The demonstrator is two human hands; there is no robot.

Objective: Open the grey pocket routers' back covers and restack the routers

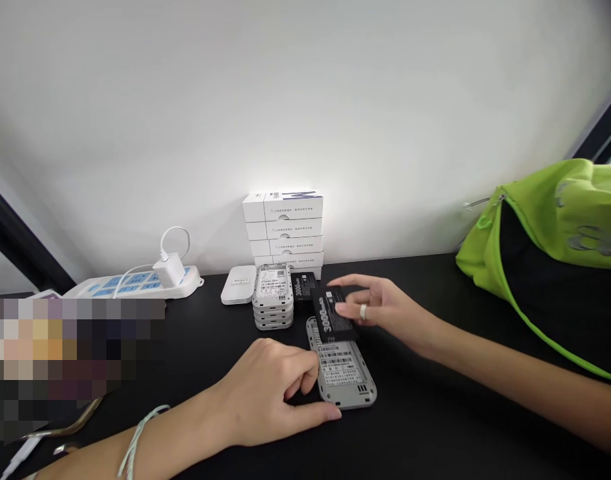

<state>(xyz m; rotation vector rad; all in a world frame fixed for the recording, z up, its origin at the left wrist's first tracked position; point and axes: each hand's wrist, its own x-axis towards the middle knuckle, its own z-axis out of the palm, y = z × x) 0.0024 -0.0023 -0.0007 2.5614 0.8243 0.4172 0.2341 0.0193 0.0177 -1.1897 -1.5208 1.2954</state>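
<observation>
A black battery (331, 313) held over a grey device (343, 377)

I'm looking along the black bench (415, 427). A lime-green bag (545, 220) slumps at its back right corner, and a column of white boxes (284, 230) stands by the wall at the back edge. Further left lie a white power strip (135, 285) and a plugged-in charger (169, 269). Near the back edge sit a stack of grey units (272, 297), a white unit (238, 285) and a loose battery (304, 285). Mid-bench, the left hand (265, 393) grips the grey device, lying label-up. The right hand (380, 307) pinches the battery, marked 3000, across the device's far end. So far, neither battery sits in a device; I can't tell whether the device's bay is open.
</observation>
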